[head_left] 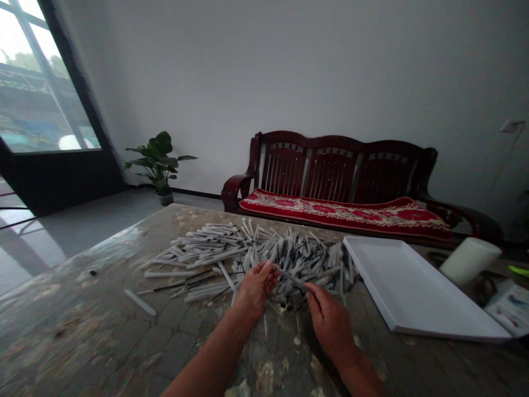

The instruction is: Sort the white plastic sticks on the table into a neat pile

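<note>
In front of me lies a heap of slim whitish tubes [217, 242], mixed with thin dark rods [182, 285]. Just over the heap's near edge, a slender grey tube [292, 277] spans the gap between my hands, with something dark along it. My left hand [253, 288] pinches its far end between thumb and fingertips. The near end sits in the closed fingers of my right hand [330, 322]. What exactly the tube contains is too small to make out. A single whitish tube [140, 302] lies apart, left of the heap.
A shallow white tray [413, 292] rests on the worn table [103, 331], right of the heap. Beyond it stand a white roll [470, 260] and a small box [510, 306]. Behind the table are a wooden bench [330, 171] and a potted plant [159, 157].
</note>
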`<state>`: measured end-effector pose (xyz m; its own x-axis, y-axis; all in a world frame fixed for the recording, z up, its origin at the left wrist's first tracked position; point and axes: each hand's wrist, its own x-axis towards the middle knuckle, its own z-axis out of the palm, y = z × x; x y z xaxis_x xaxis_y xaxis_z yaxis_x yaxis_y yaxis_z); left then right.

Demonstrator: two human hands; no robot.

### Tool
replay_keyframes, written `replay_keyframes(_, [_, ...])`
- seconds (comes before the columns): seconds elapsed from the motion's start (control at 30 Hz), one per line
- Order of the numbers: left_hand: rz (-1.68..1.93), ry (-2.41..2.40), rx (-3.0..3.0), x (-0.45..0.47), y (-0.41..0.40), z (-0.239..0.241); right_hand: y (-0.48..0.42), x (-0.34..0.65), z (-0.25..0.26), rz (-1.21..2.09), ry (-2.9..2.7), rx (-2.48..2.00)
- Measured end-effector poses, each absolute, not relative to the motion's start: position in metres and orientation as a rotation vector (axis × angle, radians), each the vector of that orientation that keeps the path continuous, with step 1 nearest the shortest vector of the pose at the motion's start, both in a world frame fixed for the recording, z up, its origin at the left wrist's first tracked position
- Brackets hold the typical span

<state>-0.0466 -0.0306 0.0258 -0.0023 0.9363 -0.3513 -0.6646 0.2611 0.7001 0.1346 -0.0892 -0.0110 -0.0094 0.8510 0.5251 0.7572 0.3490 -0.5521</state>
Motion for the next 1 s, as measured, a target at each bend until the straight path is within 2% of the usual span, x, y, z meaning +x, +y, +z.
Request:
replay_keyframes(0.37, [1.322,0.990,0.561,-0.041,-0.033,0.020,-0.090,0.138,-0.009,-0.056,-1.884,-1.389])
replay_keyframes(0.5, [1.350,0.992,0.643,-0.039,-0.034,0.019,-0.092,0.137,-0.009,0.006,-1.849,-1.416])
replay_keyframes(0.67, [1.383,0.954,0.726,-0.040,-0.034,0.021,-0.091,0.131,-0.003,0.394,-1.652,-1.509])
replay_keyframes(0.9, [1.374,0.941,0.844,-0.044,-0.035,0.027,-0.085,0.130,0.004,1.255,-1.211,-1.395])
replay_keyframes(1.0, [1.373,0.939,0.856,-0.043,-0.033,0.026,-0.087,0.129,0.009,1.406,-1.219,-1.380])
